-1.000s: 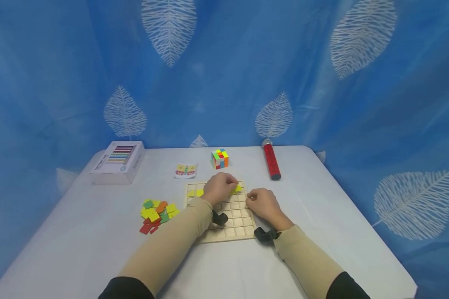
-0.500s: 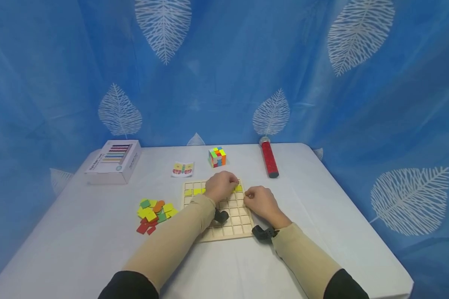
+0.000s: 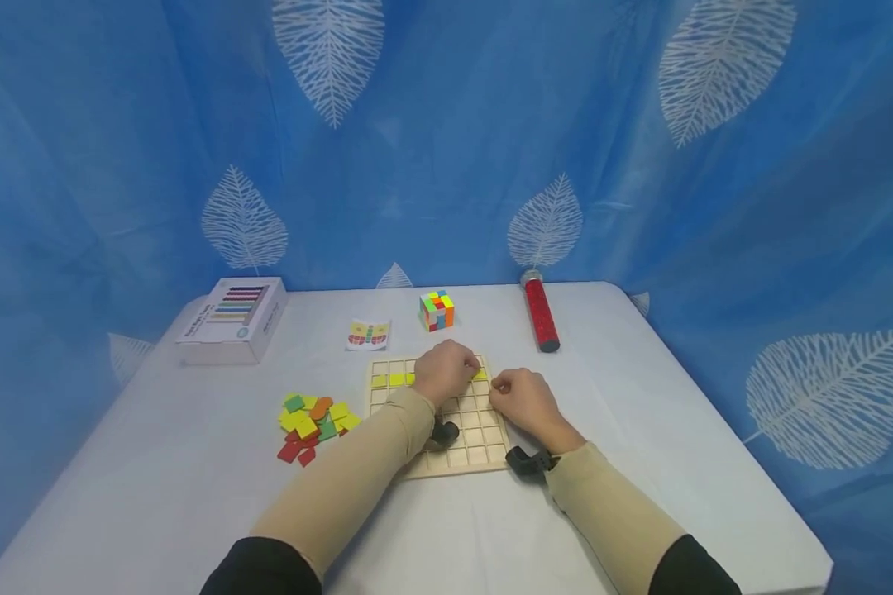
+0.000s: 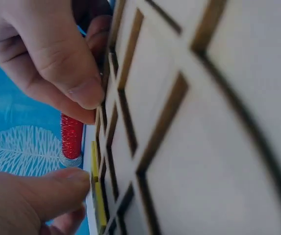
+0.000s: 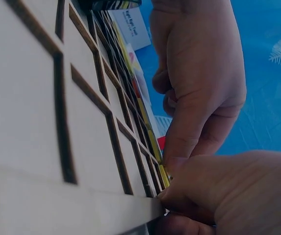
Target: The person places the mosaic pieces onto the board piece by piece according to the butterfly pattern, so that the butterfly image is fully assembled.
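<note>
Centre frame: left hand hovering by yellow tile, can't tell if grasping. Right hand pinching board edge; if slackening, board could be skidding, tile seating crookedly.

1. A home-like tabletop play spot, though which kind of building holds it cannot be told
2. Blue cloth with white leaves hangs behind the bench and along its sides, hiding any wall
3. The bench wears a plain white cover
4. Toys mark it as a play table: a cube, tiles, a grid board and a butterfly card
5. Black gear strapped on the wrists suggests a filming setup
</note>
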Tool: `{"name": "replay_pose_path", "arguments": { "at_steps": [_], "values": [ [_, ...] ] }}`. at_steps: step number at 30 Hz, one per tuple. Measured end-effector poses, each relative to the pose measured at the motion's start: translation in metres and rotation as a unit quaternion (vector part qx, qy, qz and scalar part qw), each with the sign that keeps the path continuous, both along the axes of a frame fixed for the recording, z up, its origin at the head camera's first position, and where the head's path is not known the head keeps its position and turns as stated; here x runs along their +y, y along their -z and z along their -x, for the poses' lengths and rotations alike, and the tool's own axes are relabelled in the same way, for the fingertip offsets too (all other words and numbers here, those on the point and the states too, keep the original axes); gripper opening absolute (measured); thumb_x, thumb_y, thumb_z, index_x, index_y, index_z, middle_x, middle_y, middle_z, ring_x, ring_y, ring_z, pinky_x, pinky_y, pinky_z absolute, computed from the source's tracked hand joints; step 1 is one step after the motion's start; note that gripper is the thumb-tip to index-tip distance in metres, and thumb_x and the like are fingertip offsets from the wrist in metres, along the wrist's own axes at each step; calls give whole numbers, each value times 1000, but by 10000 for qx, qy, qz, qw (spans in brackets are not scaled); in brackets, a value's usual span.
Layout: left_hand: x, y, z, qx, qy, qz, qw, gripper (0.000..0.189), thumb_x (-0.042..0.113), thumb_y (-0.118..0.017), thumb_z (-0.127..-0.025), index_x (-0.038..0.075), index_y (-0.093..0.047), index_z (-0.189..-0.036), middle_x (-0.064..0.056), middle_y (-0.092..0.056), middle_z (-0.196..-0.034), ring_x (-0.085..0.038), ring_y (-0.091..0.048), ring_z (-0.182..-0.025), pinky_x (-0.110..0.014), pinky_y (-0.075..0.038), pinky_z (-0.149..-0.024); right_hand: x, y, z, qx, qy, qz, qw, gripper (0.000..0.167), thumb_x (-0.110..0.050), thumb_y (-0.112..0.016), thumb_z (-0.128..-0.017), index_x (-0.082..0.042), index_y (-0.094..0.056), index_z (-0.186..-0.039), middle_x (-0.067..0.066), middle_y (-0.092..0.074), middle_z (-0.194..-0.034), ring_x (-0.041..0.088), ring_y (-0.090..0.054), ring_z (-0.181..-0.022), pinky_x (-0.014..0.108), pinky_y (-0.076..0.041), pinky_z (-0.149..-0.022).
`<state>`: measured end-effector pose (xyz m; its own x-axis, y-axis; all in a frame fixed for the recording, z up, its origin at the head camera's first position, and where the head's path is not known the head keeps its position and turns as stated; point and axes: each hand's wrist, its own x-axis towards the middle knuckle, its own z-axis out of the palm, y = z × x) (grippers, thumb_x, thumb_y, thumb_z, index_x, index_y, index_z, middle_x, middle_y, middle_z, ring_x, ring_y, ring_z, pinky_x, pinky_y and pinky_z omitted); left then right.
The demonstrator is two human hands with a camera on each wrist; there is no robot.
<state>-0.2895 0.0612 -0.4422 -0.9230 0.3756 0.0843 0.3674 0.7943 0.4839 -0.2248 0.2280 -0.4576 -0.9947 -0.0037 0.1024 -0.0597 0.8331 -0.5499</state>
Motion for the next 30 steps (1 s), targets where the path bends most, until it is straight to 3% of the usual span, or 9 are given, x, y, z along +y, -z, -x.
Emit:
{"name": "replay_pose_path", "arguments": {
  "at_steps": [5, 8, 11, 14, 17, 19, 23, 26, 30],
  "values": [
    [-41, -14, -12, 21, -398, -1013, 9941, 25, 32, -67, -100, 24, -77, -121, 2, -73, -120, -23, -71, -98, -40, -54, -67, -5, 1, 1, -112, -29, 10, 9999, 25, -17, -68, -87, -5, -79, -107, 6, -78, -96, 19, -69, -85, 41, -58, -78],
    [-87, -29, -20, 102, -691, -1483, 9865, 29, 33, -66, -101, 21, -74, -126, -3, -72, -123, -27, -69, -104, -45, -55, -79, -5, 2, 1, -148, -3, -12, 9999, 26, -16, -67, -87, -5, -79, -107, 7, -78, -99, 21, -69, -89, 45, -57, -82],
    [-140, -41, -29, 103, -1254, -1776, 9760, 31, 34, -66, -101, 17, -74, -126, -7, -72, -127, -30, -64, -120, -50, -52, -95, -4, 2, 2, -143, -9, -75, 9999, 26, -16, -65, -88, -6, -79, -107, 7, -77, -100, 22, -68, -91, 46, -57, -85],
    [-186, -43, -39, -35, -1958, -1895, 9621, 35, 35, -63, -102, 14, -73, -127, -11, -69, -132, -34, -57, -129, -53, -48, -103, -1, 2, 4, -149, -55, -123, 9998, 27, -16, -64, -88, -5, -78, -108, 8, -77, -102, 23, -68, -92, 46, -56, -86],
    [-214, -34, -49, -341, -2340, -1836, 9541, 38, 37, -60, -104, 12, -71, -130, -13, -65, -137, -36, -54, -131, -55, -46, -106, 2, 0, 3, -207, -50, -134, 9997, 28, -17, -64, -88, -5, -78, -110, 8, -77, -102, 23, -67, -91, 47, -56, -85],
    [-220, -26, -54, -648, -2346, -1755, 9539, 39, 37, -60, -104, 12, -70, -132, -15, -62, -140, -37, -52, -133, -55, -45, -108, 4, -2, 2, -212, -37, -149, 9997, 28, -16, -64, -89, -4, -78, -110, 9, -77, -102, 23, -67, -90, 47, -56, -84],
    [-214, -13, -61, -978, -2091, -1297, 9643, 40, 39, -67, -100, 14, -71, -131, -15, -62, -141, -37, -52, -132, -55, -46, -108, 6, -3, 2, -197, -63, -153, 9997, 27, -16, -65, -90, -4, -77, -110, 10, -77, -101, 23, -68, -89, 47, -56, -82],
    [-206, -9, -66, -813, -1890, -697, 9761, 38, 39, -73, -95, 16, -75, -125, -13, -66, -132, -33, -57, -118, -50, -53, -97, 4, -3, 3, -181, -106, -153, 9997, 27, -17, -65, -91, -4, -77, -111, 10, -77, -101, 23, -68, -90, 46, -56, -82],
    [-202, -9, -70, -582, -1675, 3, 9842, 36, 38, -79, -90, 18, -78, -120, -6, -69, -114, -24, -60, -96, -35, -54, -75, 0, -2, 2, -187, -92, -146, 9997, 28, -17, -65, -91, -4, -77, -113, 10, -77, -103, 24, -69, -92, 46, -56, -84]
  ]
}}
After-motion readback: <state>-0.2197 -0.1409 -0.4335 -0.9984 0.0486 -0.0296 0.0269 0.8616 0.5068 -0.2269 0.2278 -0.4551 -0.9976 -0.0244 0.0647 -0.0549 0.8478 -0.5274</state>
